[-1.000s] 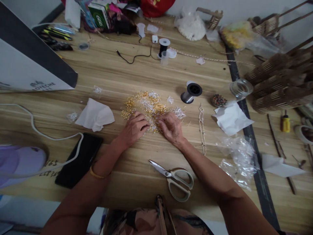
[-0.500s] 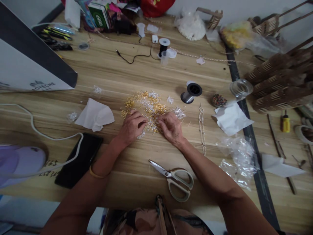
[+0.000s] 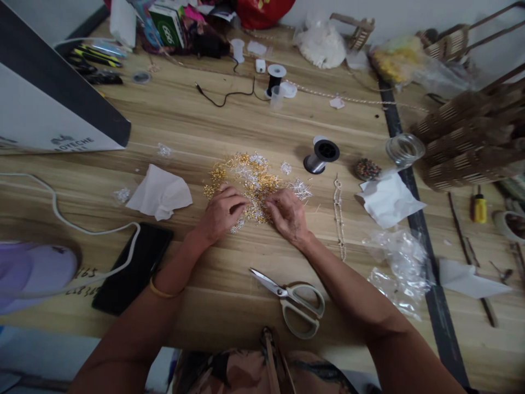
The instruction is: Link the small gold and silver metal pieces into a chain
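Observation:
A loose pile of tiny gold and silver beads (image 3: 257, 180) lies on the wooden table between my hands. My left hand (image 3: 222, 212) rests at the pile's left edge, thumb and fingertips drawn together. On the right edge, my right hand (image 3: 287, 214) has its fingers curled in a pinch. Whatever either pinch holds is too small to make out. Silver pins (image 3: 301, 189) lie just beyond my right hand, and a small heap of clear beads (image 3: 286, 167) sits behind them. A beaded chain (image 3: 338, 219) is stretched out farther right.
Scissors (image 3: 287, 295) lie in front of me, blades slightly apart. A spool of silver wire (image 3: 321, 156) stands behind the pile. At left are a crumpled tissue (image 3: 159, 191) and a black phone (image 3: 133, 268). Plastic bags (image 3: 402, 262) and a glass jar (image 3: 404, 150) are at right.

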`<action>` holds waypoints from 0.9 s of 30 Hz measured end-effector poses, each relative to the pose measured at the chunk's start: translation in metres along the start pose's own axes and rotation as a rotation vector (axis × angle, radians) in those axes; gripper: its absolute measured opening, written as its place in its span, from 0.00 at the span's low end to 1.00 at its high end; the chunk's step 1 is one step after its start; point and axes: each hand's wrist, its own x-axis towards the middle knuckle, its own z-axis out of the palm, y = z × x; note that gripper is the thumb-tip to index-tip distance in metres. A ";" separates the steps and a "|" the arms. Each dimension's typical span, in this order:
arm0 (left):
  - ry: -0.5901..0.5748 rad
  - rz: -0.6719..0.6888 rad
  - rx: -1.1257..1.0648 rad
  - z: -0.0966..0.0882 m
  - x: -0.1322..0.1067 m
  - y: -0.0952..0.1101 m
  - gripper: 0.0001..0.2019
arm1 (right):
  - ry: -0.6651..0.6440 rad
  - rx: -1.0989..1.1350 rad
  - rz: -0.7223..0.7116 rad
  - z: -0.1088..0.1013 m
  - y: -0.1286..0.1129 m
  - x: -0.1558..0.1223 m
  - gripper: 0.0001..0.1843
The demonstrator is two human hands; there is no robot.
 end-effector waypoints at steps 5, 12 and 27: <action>0.029 -0.009 0.032 -0.001 -0.001 -0.002 0.05 | 0.002 -0.008 -0.009 0.000 0.001 0.000 0.04; -0.062 0.036 0.095 0.006 -0.002 0.003 0.06 | -0.009 0.006 0.000 0.000 0.000 -0.001 0.04; 0.001 0.048 0.047 0.007 -0.001 0.000 0.05 | 0.003 0.012 -0.009 0.000 -0.002 0.000 0.03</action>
